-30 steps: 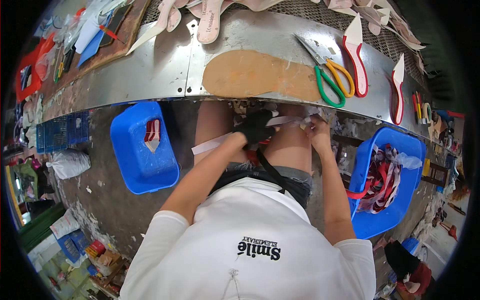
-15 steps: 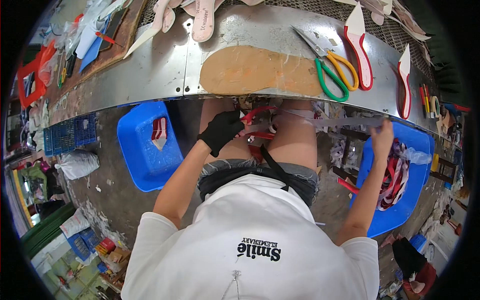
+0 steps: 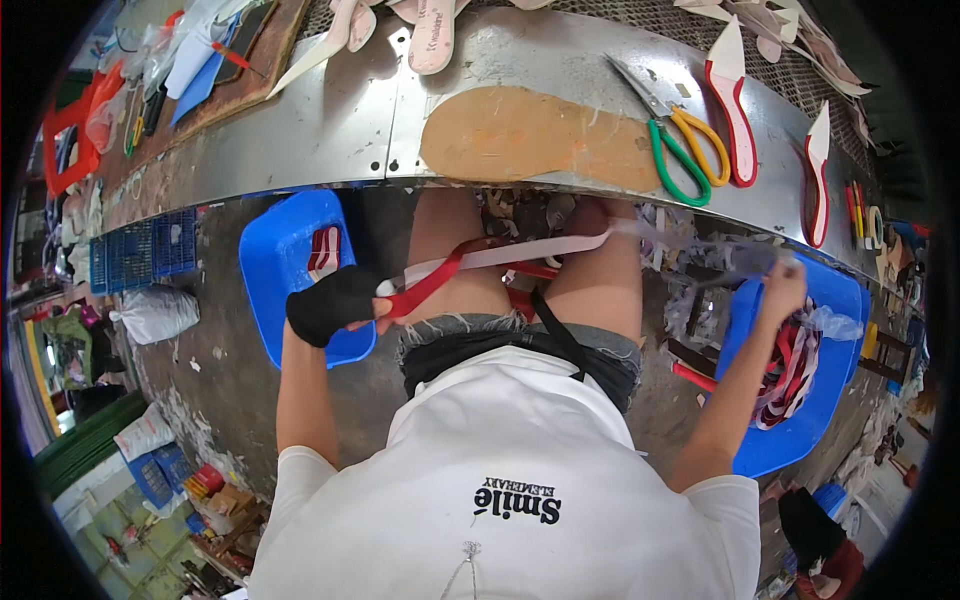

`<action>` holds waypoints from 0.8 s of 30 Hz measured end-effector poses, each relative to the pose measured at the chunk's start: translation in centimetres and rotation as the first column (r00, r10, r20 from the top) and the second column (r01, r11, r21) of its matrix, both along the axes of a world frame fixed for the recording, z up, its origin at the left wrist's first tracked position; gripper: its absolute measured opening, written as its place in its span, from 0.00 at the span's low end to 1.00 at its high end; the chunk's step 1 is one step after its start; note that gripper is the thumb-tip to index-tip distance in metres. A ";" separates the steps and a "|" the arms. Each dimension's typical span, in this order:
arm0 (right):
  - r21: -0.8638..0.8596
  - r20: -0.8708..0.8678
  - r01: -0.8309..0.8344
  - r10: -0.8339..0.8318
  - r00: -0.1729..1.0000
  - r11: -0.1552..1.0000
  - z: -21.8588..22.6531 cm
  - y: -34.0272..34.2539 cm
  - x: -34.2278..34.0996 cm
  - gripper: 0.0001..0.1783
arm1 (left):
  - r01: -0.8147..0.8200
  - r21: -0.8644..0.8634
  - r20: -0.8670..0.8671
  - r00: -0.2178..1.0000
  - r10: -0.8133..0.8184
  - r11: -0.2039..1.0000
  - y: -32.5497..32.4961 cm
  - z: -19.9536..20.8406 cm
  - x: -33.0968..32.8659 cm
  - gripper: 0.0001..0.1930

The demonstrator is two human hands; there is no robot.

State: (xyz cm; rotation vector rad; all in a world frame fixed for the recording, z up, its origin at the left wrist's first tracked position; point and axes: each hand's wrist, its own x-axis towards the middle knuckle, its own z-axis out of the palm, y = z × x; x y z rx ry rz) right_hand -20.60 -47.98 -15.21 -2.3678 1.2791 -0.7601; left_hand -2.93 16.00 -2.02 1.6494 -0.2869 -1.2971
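My left hand [image 3: 338,304], in a black fingerless glove, is closed on the end of a red and white strip [image 3: 437,284]. The strip runs to the right across my thighs, its pale side [image 3: 545,246] showing beyond a twist. From its far part a thin translucent film strip [image 3: 715,250], blurred by motion, stretches to my bare right hand [image 3: 785,292]. My right hand pinches that film's end above the right blue tub [image 3: 800,432]. In that tub lies a tangled heap of red and white strips [image 3: 785,385].
A blue tub [image 3: 262,262] on the left holds a few red and white pieces [image 3: 324,250]. The metal bench [image 3: 300,140] ahead carries scissors [image 3: 690,150], red-edged white sole-shaped pieces [image 3: 733,110] and a brown sheet [image 3: 530,135]. Film scraps [image 3: 680,305] hang below its edge.
My left hand has moved left and slightly down with the strip's end, so more of the strip shows across my thighs. My right hand has shifted slightly right and down, still pinching the film.
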 end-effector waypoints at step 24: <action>0.729 -0.400 -0.248 0.691 0.603 0.638 -11.7 14.2 -5.6 0.29 | -0.125 -0.258 0.079 0.986 0.150 0.958 -10.8 -8.1 -2.7 0.20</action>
